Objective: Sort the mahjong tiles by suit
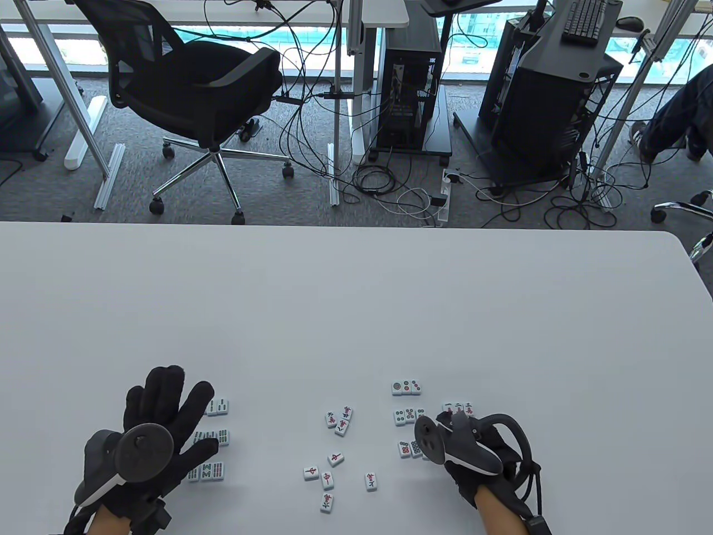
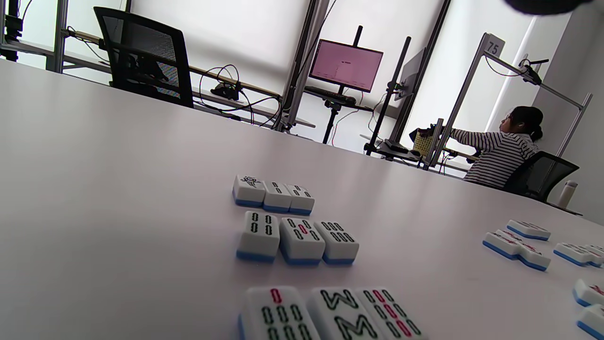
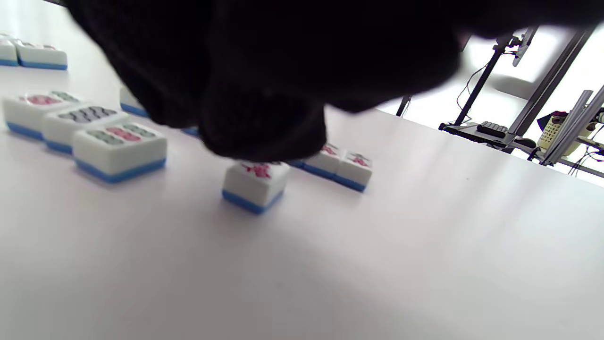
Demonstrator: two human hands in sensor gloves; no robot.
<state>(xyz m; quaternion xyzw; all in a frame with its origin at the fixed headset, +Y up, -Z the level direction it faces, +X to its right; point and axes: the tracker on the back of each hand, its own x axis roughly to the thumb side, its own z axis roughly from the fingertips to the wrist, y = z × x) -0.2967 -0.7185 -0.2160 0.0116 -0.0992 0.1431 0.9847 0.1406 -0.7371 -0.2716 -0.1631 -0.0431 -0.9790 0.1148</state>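
The left hand (image 1: 161,423) is lying flat with its fingers spread wide, holding nothing. It is hanging over the bamboo tiles (image 2: 296,238), which are sitting in three neat rows on the white table (image 1: 356,312).

The right hand (image 1: 465,446) is reaching down with its fingertips (image 3: 264,127) on top of one red-marked tile (image 3: 255,183). I cannot tell if the fingers are gripping the tile or only touching it. Just beside that tile, a short row of red-marked tiles (image 3: 339,165) is lying. The dot tiles (image 1: 409,415) are sitting in rows to the left of this hand.

In the middle of the table, loose tiles (image 1: 334,446) are lying scattered between both hands. A black chair (image 1: 195,89) is standing behind the table.
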